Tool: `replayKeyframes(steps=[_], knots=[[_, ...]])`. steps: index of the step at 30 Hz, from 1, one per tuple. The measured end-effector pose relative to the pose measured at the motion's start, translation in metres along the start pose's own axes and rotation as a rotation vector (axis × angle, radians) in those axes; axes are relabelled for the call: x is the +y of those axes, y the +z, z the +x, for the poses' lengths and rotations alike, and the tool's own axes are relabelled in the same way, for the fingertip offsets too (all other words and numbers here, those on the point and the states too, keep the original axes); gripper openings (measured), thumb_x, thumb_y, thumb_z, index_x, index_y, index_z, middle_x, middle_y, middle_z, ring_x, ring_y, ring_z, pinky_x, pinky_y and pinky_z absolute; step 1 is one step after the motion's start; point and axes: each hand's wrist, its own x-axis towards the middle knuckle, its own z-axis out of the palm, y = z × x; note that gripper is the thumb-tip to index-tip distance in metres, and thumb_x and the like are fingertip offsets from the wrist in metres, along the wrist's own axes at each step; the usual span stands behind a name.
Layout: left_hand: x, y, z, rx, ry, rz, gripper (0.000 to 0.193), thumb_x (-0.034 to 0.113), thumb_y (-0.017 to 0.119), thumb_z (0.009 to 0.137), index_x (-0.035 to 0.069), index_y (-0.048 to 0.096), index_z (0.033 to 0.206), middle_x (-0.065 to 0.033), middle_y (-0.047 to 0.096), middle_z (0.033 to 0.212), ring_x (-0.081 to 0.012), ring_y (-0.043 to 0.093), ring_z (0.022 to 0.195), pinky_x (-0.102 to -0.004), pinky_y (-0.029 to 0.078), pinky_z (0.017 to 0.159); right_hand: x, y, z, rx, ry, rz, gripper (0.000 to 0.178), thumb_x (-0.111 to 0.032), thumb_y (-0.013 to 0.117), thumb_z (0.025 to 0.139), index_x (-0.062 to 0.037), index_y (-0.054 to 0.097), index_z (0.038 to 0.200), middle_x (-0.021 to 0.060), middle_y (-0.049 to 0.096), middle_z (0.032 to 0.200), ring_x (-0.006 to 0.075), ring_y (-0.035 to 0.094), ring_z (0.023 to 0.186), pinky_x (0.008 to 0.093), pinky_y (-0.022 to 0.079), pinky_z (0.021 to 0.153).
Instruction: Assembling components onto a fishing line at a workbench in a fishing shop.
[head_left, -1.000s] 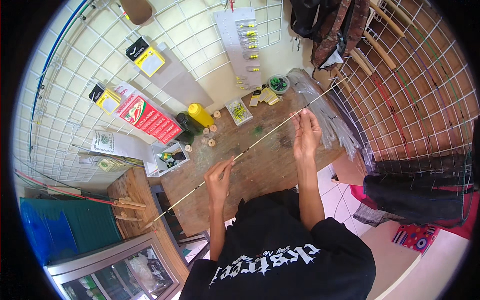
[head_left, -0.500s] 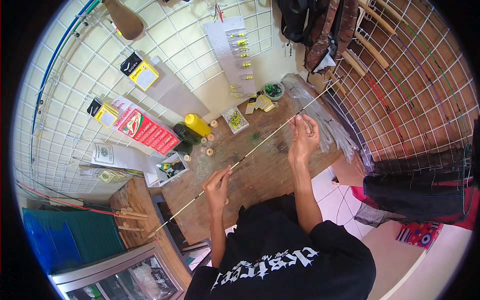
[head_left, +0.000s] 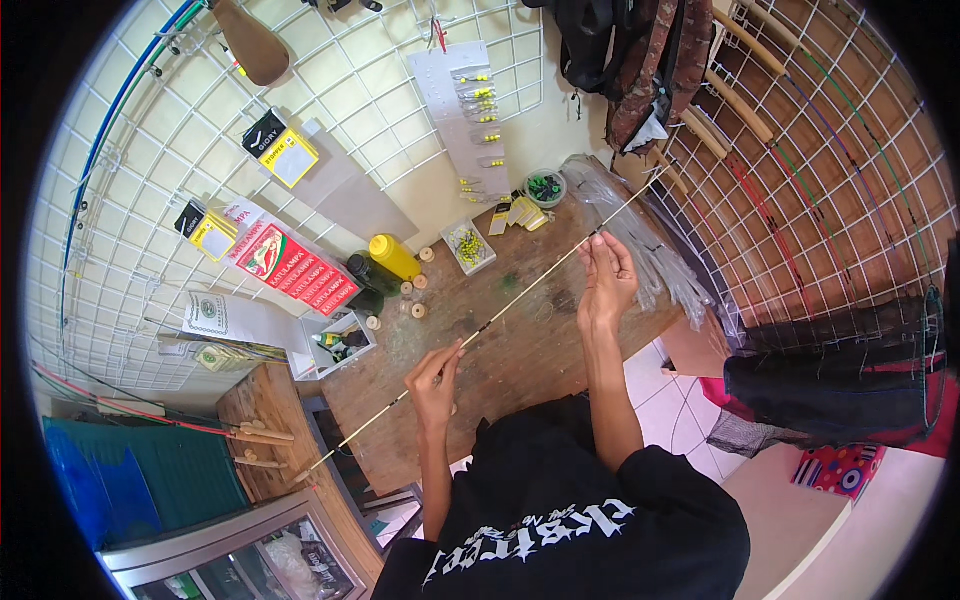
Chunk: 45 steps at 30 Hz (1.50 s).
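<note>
A long, thin, pale fishing rod (head_left: 541,280) with dark bands runs slantwise over the wooden table, low end at the left, high end at the far right. My left hand (head_left: 435,384) pinches it left of the middle, close to a dark band. Farther up, my right hand (head_left: 608,280) is closed on the rod with thumb and fingertips, just below another dark band. Its lower end has a light handle-like piece (head_left: 303,477) near the wooden side bench. The upper end reaches toward the wire grid on the right.
On the wooden table (head_left: 500,375) stand a yellow bottle (head_left: 395,257), small wooden rings (head_left: 419,282), a white box of small yellow pieces (head_left: 468,247), a round tub (head_left: 545,187) and clear plastic sleeves (head_left: 645,250). A white wire grid (head_left: 375,95) carries hanging packets. More rods hang at right.
</note>
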Motion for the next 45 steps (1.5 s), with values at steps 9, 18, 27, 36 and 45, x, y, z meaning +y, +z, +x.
replayKeyframes(steps=[9,18,27,36,45], knots=[[-0.003,0.0,-0.004,-0.023,0.013,0.011,0.02,-0.006,0.063,0.082,-0.002,0.069,0.101,-0.0113,0.068,0.084,-0.0125,0.063,0.069,-0.0232,0.051,0.057,-0.001,-0.015,0.012,-0.119,0.211,0.116,0.02,-0.007,0.064,0.088,0.0002,0.062,0.106,0.006,0.065,0.09,0.0148,0.064,0.084,0.0301,0.056,0.081],[-0.007,0.002,-0.002,-0.047,-0.006,0.003,0.018,-0.005,0.064,0.082,-0.002,0.069,0.099,-0.0116,0.068,0.085,-0.0121,0.063,0.068,-0.0228,0.05,0.057,-0.014,-0.026,0.027,-0.292,0.263,0.063,0.01,-0.008,0.062,0.089,-0.0028,0.062,0.098,0.0062,0.065,0.087,0.0161,0.064,0.083,0.0319,0.055,0.081],[-0.002,0.005,-0.002,-0.048,-0.02,0.016,0.018,-0.006,0.062,0.083,-0.003,0.069,0.1,-0.0118,0.068,0.086,-0.0122,0.063,0.069,-0.0229,0.051,0.058,-0.021,-0.018,0.028,-0.242,0.291,0.034,0.01,-0.013,0.063,0.09,-0.0052,0.059,0.095,0.0065,0.061,0.088,0.0184,0.061,0.086,0.0345,0.053,0.085],[0.0,0.008,-0.006,-0.02,-0.048,-0.015,0.019,-0.004,0.063,0.083,-0.001,0.069,0.101,-0.0109,0.068,0.085,-0.0107,0.061,0.066,-0.0223,0.049,0.056,-0.026,-0.014,0.037,-0.223,0.343,-0.019,0.016,-0.015,0.062,0.09,-0.0058,0.054,0.1,0.0106,0.058,0.096,0.0231,0.061,0.09,0.0352,0.052,0.083],[-0.004,0.005,-0.01,0.012,-0.1,-0.012,0.018,-0.003,0.065,0.082,0.0,0.07,0.1,-0.0094,0.068,0.08,-0.0099,0.058,0.062,-0.023,0.047,0.056,-0.034,-0.01,0.047,-0.177,0.329,-0.091,0.016,-0.016,0.061,0.091,-0.006,0.052,0.101,0.0131,0.061,0.102,0.0272,0.065,0.092,0.0343,0.054,0.078]])
